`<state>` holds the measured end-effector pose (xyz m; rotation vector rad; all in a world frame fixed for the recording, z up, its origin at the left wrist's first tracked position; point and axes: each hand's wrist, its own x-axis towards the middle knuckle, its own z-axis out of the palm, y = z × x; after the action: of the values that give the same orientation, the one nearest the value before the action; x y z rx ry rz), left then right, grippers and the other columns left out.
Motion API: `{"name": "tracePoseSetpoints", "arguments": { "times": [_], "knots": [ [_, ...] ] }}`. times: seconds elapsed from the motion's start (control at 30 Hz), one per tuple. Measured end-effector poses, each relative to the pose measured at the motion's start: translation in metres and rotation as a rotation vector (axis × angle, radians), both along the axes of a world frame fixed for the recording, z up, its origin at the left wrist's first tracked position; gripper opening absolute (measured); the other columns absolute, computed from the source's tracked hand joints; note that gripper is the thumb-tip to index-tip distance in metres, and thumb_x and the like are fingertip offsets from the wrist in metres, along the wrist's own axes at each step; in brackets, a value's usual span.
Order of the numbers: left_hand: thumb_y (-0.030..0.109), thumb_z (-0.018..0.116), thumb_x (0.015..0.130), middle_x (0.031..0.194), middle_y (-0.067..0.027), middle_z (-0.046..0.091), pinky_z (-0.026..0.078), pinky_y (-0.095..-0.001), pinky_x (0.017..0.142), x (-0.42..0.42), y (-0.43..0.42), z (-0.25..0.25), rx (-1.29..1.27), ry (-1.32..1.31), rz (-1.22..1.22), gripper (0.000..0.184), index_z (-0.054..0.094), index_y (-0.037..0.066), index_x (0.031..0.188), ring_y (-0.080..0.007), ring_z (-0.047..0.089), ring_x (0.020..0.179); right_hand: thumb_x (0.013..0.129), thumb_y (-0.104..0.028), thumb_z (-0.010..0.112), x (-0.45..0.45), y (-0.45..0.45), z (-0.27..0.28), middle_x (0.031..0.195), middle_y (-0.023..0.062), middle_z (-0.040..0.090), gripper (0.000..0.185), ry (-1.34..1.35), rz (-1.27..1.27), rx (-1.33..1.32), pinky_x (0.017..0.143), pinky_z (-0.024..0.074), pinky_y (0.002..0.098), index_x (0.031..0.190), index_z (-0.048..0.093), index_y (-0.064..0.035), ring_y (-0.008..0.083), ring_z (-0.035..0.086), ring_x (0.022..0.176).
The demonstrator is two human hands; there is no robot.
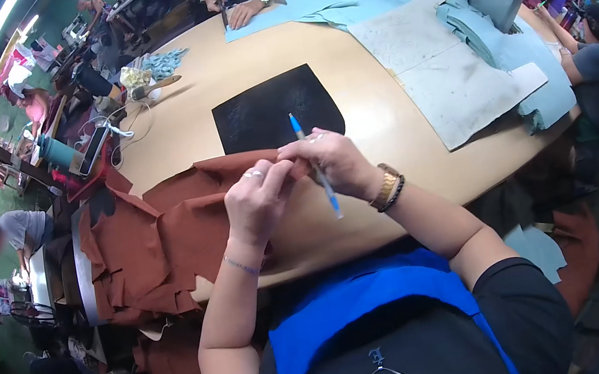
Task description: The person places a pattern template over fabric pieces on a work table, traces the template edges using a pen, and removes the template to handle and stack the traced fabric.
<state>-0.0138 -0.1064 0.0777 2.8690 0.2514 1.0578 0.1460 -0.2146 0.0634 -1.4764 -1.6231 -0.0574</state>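
Note:
My left hand is closed in a pinch on the upper right edge of a large reddish-brown leather sheet. Close beside it, my right hand has a blue and clear pen tucked between its fingers, slanting down to the right. The right fingertips also meet the leather edge, partly hidden by the hand. The sheet lies folded and rumpled over the left part of the table. Just beyond my hands, a flat black panel rests on the tabletop.
A white pattern board lies over light-blue leather at the right. Across the table, another person's hand rests by light-blue material. A brush, a cable and a teal roll are at the left.

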Motion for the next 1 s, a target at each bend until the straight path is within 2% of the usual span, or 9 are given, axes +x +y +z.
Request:
{"name": "tracePoseSetpoints", "arguments": {
  "times": [0.1,0.4,0.5,0.6,0.8,0.87,0.93,0.97,1.0],
  "knots": [
    [0.001,0.066,0.076,0.095,-0.0068,0.064,0.055,-0.0356,0.069,-0.021,-0.003,0.004,-0.086,0.017,0.149,0.032,0.063,0.012,0.105,-0.0255,0.066,0.083,0.074,0.003,0.064,0.032,-0.012,0.006,0.076,0.0094,0.066,0.034,-0.008,-0.058,0.058,0.069,0.0530,0.0366,0.103,0.069,-0.0136,0.0287,0.067,0.074],
    [-0.002,0.051,0.084,0.093,-0.0160,0.063,0.051,-0.0406,0.077,-0.099,0.008,0.049,-0.250,0.135,0.402,0.025,0.059,0.004,0.107,-0.0339,0.064,0.087,0.067,0.006,0.065,0.056,-0.082,0.137,0.083,0.0132,0.070,0.042,-0.229,0.079,-0.112,0.066,0.0539,0.0360,0.107,0.070,-0.0084,0.0313,0.068,0.075],
    [0.005,0.038,0.096,0.076,-0.0168,0.052,0.046,-0.0370,0.064,-0.105,0.021,0.069,-0.565,-0.046,0.189,0.013,0.051,0.001,0.097,-0.0289,0.058,0.068,0.071,0.008,0.061,0.059,-0.087,0.163,0.084,0.0113,0.069,0.038,-0.029,0.161,-0.199,0.069,0.0521,0.0293,0.106,0.069,-0.0039,0.0197,0.067,0.077],
    [0.009,0.045,0.096,0.074,-0.0179,0.054,0.047,-0.0403,0.061,-0.081,0.052,0.076,-0.198,-0.079,0.197,0.009,0.051,0.002,0.097,-0.0333,0.060,0.066,0.075,0.007,0.056,0.085,-0.073,0.176,0.082,0.0049,0.069,0.029,0.157,0.129,-0.303,0.073,0.0491,0.0246,0.100,0.069,-0.0016,0.0050,0.060,0.078],
    [-0.001,0.048,0.086,0.094,-0.0209,0.066,0.051,-0.0458,0.079,0.010,0.202,0.054,0.014,0.139,0.242,0.025,0.057,0.008,0.108,-0.0412,0.063,0.097,0.078,-0.001,0.057,0.201,0.061,0.143,0.083,0.0150,0.070,0.027,-0.442,-0.134,-0.247,0.071,0.0525,0.0319,0.101,0.071,-0.0050,0.0249,0.067,0.075],
    [-0.001,0.046,0.086,0.101,-0.0200,0.068,0.052,-0.0433,0.083,0.038,0.244,0.068,0.042,0.151,0.404,0.030,0.062,0.011,0.109,-0.0400,0.064,0.100,0.078,0.004,0.059,0.212,0.094,0.158,0.078,0.0085,0.069,0.030,-0.287,-0.324,-0.382,0.073,0.0520,0.0280,0.105,0.071,-0.0046,0.0166,0.064,0.074],
    [-0.002,0.045,0.085,0.108,-0.0176,0.069,0.052,-0.0405,0.086,0.061,0.259,0.108,0.044,-0.188,0.408,0.038,0.067,0.015,0.111,-0.0357,0.065,0.104,0.092,-0.003,0.038,0.234,0.119,0.162,0.075,0.0101,0.072,0.036,-0.300,-0.035,0.414,0.045,0.0503,0.0244,0.076,0.070,-0.0018,0.0160,0.069,0.063],
    [0.000,0.046,0.087,0.110,-0.0162,0.069,0.052,-0.0384,0.086,0.067,0.263,0.132,0.019,-0.327,0.394,0.038,0.068,0.018,0.113,-0.0335,0.066,0.104,0.091,-0.003,0.034,0.223,0.114,0.178,0.081,0.0097,0.073,0.038,-0.127,-0.106,0.475,0.053,0.0521,0.0258,0.076,0.068,-0.0007,0.0163,0.068,0.065],
    [0.002,0.047,0.089,0.111,-0.0148,0.070,0.053,-0.0364,0.087,0.066,0.261,0.155,-0.008,-0.462,0.383,0.039,0.069,0.020,0.116,-0.0314,0.067,0.104,0.093,-0.002,0.039,0.193,0.080,0.205,0.085,0.0097,0.072,0.032,0.412,0.035,0.211,0.060,0.0513,0.0262,0.082,0.069,0.0002,0.0150,0.064,0.064]
  ]
}}
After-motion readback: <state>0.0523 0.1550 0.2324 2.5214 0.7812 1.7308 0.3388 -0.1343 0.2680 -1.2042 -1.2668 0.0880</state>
